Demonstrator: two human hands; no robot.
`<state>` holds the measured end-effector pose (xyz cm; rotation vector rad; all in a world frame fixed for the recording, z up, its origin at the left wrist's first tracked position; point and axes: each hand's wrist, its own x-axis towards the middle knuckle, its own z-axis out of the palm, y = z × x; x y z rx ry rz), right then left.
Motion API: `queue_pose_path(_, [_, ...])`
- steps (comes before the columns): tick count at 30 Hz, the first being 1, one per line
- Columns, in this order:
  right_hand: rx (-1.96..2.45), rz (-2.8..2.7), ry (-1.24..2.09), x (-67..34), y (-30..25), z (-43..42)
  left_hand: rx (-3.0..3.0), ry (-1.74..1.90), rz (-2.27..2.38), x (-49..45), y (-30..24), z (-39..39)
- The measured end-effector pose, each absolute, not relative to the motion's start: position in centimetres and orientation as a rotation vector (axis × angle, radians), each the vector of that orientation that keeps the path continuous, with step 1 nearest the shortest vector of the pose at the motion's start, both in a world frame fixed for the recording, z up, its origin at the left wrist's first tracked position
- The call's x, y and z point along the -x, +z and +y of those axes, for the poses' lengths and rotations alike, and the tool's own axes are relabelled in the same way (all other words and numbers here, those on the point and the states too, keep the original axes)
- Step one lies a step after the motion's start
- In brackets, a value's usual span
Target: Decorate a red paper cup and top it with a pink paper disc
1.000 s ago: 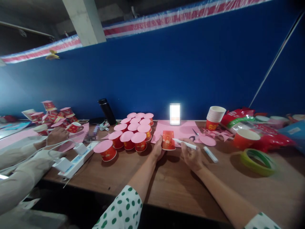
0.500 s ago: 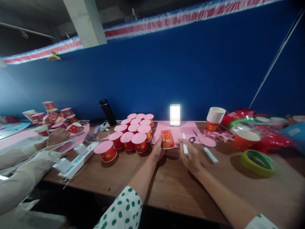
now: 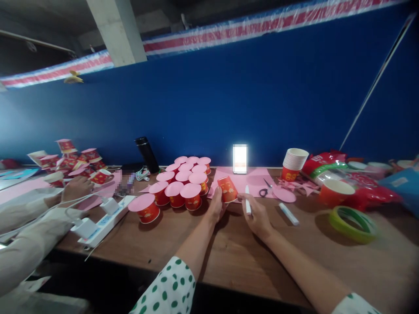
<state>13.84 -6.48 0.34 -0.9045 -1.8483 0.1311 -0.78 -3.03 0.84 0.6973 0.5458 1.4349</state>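
Observation:
My left hand is closed around a red paper cup with a gold print, tilted to the left above the table. Close to the cup's right side, my right hand grips a slim white pen-shaped tube pointing upward; its exact kind is unclear. Right of that hand, a second white stick lies on the wood. Behind both hands is a pink paper sheet, with dark scissors and a pink paper disc near its right edge.
Red cups topped with pink discs stand grouped on the left. A power strip separates them from a co-worker's hand. To the right are stacked cups, a single cup and green tape. A lit screen stands behind.
The cup in my left hand has tipped further to the left. My right hand has shifted left with the white tube, nearer to the cup.

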Motion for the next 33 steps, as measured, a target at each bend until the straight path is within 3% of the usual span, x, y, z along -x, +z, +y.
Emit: queue_pose_path(33, [1.015, -1.753, 0.123, -14.5, -0.4, -5.2, -0.871, 1.44, 0.702, 0.9, 0.0, -2.9])
